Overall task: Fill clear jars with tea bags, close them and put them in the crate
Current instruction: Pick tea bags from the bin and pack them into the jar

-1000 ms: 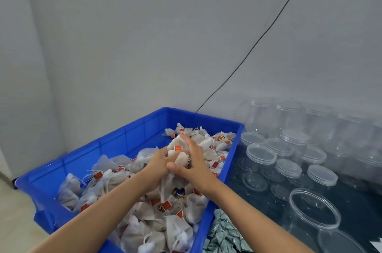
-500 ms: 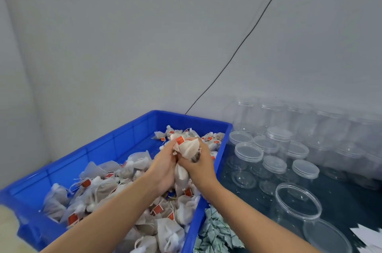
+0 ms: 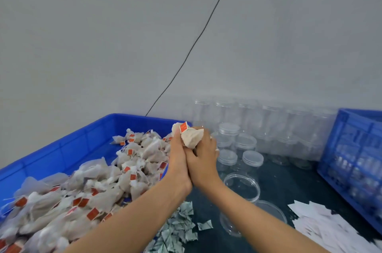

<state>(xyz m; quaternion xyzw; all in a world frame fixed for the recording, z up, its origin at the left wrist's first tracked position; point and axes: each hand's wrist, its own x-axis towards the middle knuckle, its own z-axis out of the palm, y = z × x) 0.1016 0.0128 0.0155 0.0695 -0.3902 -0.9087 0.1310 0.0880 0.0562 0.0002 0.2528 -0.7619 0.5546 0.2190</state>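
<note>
**Handful of tea bags lifted out of the bin and carried toward the open jar**

Within the last second a bunch of tea bags (image 3: 191,136) has been gathered from the heap and raised; it was at pile level before and is now held above the right edge of the blue bin (image 3: 68,145), shifted toward the jars. This is judged to mean that the scooping is done and the filling of the open jar (image 3: 241,187) is the step about to follow; the jar, still empty as far as can be seen, stands on the dark table just right of the wrists, with its lid (image 3: 270,211) lying beside it

The bunch is clasped between both hands: the left hand (image 3: 178,161) is pressed against it from the left with fingers curled upward round it, and the right hand (image 3: 203,159) is wrapped round it from the right, the 2 palms touching at the heel. Both forearms are extended forward and converge at the wrists

The crate (image 3: 351,161) stands at the far right, well apart from the hands
</note>
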